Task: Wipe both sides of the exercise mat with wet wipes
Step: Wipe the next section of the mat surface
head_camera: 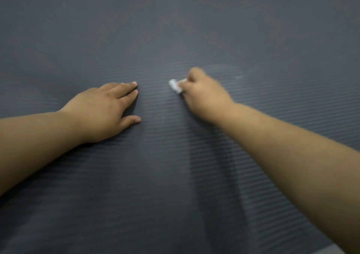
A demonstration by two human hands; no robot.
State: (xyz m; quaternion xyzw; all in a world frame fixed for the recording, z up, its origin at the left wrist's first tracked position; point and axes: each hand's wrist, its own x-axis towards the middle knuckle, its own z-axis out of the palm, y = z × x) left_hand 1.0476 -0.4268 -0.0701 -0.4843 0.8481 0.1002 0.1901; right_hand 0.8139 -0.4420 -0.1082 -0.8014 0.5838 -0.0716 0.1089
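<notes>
A dark grey ribbed exercise mat (175, 29) fills almost the whole head view. My left hand (103, 107) lies flat on it, left of centre, fingers straight and pressed down. To its right, my right hand (202, 94) is blurred and grips a small bunched white wet wipe (175, 85) against the mat. Only the wipe's left end sticks out past the curled fingers. A faint pale streak on the mat shows just right of the right hand.
A sliver of lighter floor (331, 250) shows at the bottom right corner, past the mat's edge. Both forearms reach in from the lower corners.
</notes>
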